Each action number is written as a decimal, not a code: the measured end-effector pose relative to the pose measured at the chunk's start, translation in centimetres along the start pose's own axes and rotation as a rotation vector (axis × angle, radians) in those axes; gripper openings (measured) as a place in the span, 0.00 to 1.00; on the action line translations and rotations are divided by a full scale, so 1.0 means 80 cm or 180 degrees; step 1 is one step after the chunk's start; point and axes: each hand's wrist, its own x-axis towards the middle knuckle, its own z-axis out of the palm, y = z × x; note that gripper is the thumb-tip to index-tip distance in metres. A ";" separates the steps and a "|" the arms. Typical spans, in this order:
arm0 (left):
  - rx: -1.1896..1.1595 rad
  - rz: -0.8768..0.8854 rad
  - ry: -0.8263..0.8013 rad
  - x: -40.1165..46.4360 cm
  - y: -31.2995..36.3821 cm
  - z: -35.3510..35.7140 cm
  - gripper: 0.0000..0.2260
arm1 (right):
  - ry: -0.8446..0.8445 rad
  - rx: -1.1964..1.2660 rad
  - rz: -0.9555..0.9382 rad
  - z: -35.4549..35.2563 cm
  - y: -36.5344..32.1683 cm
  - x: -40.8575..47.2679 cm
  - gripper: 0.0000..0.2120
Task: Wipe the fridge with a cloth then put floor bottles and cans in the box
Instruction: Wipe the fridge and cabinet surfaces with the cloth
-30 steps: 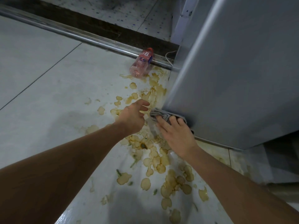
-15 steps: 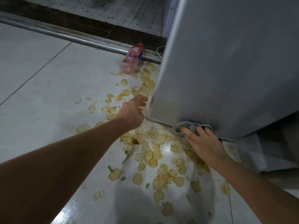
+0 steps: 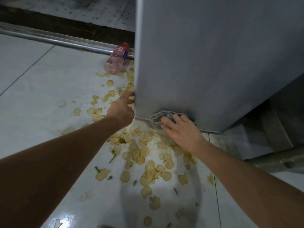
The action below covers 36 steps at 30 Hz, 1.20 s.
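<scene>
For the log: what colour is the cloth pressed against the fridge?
Grey; the cloth shows best in the head view, under the right hand.

- Floor (image 3: 41,89): pale glossy tiles, wet and stained.
- Chips (image 3: 148,171) scattered widely across it.
- Bottle (image 3: 117,58) lying sideways against the metal rail (image 3: 49,40).
</scene>
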 end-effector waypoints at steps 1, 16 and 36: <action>-0.0018 -0.0025 0.0024 -0.001 0.001 0.004 0.23 | -0.0004 -0.0075 0.0074 0.005 0.010 -0.018 0.21; 0.0032 -0.0272 0.0172 -0.001 0.008 0.017 0.23 | 0.0372 0.0461 0.1073 0.027 0.022 -0.078 0.19; 0.0097 -0.0491 -0.0113 -0.013 0.011 0.002 0.33 | -0.0941 0.0737 0.2347 0.022 0.024 -0.130 0.22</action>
